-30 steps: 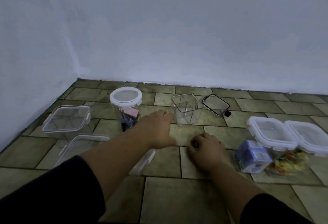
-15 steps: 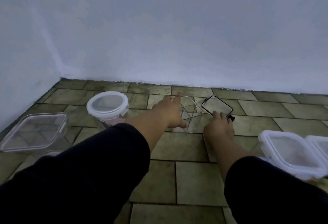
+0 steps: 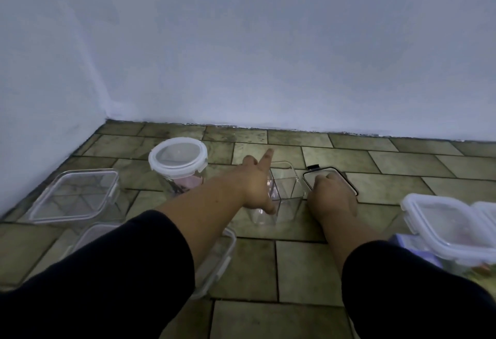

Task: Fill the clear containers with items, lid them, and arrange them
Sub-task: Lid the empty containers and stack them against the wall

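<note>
An open clear square container (image 3: 287,187) stands on the tiled floor near the wall. My left hand (image 3: 257,183) grips its left side, thumb on the near wall and index finger stretched past the far corner. Just to its right lies a clear lid with a black rim (image 3: 322,171), its black tab pointing to the far left. My right hand (image 3: 332,196) lies on top of this lid with the fingers curled over it, hiding most of it.
A round jar with a white lid (image 3: 178,156) holds something pink at far left. A lidded clear box (image 3: 75,193) stands at the left, another clear box (image 3: 218,255) under my left arm. Two white-lidded containers (image 3: 442,227) sit at the right. The wall is close behind.
Both hands reached forward from the near floor. The left took hold of the clear square container. The right landed on the black-rimmed lid, which has turned so its tab points the other way.
</note>
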